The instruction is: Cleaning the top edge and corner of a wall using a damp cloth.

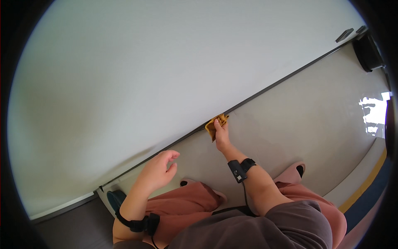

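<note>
A folded yellow-brown cloth (215,125) is gripped in my right hand (222,135), the thumb lying over it. The cloth touches the dark baseboard (265,93) along the foot of a pale wall (166,70). My left hand (159,171) hovers lower and to the left, near the same baseboard, holding nothing. Its fingers are loosely bent, with the thumb apart from them. Both forearms carry strapped black devices with cables.
Glossy light floor (306,108) runs along the wall. A black round object (367,52) stands at the far right. Dark grey flooring (78,226) lies lower left, beside a dark green rounded object (116,200). A curved edge with yellow and blue bands (365,186) is at right.
</note>
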Action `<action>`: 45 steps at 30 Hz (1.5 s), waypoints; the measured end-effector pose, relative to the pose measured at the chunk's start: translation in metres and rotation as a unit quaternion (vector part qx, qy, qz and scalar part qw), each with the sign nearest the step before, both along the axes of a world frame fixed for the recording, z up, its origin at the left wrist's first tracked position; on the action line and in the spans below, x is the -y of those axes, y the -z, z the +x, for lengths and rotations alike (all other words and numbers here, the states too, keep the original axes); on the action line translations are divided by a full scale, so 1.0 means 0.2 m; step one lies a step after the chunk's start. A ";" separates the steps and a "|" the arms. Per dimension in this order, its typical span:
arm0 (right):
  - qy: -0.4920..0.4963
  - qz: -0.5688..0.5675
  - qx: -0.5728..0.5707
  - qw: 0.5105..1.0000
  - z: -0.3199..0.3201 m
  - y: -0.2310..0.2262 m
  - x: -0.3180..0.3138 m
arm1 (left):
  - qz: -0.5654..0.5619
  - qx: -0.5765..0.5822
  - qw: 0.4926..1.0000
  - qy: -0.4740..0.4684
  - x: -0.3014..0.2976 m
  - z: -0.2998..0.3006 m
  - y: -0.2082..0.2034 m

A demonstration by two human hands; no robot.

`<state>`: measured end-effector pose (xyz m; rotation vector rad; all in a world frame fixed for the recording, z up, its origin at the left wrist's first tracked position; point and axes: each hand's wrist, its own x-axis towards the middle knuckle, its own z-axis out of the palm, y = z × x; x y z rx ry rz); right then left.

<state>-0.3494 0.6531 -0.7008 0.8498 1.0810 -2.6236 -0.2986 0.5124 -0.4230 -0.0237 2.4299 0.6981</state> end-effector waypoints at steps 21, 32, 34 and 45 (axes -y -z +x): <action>0.156 0.321 -0.058 0.932 -0.24 -0.08 -0.24 | 0.101 -0.072 0.992 -0.013 0.23 0.10 -0.12; 0.170 0.414 0.070 0.891 -0.26 -0.06 -0.23 | 0.053 -0.078 0.995 0.031 0.24 0.11 -0.14; 0.061 0.540 0.169 0.822 -0.23 -0.13 -0.19 | 0.047 -0.085 0.995 0.033 0.24 0.10 -0.14; 0.165 0.465 0.081 0.866 0.07 0.27 0.05 | 0.074 -0.324 0.938 0.099 0.09 0.26 0.16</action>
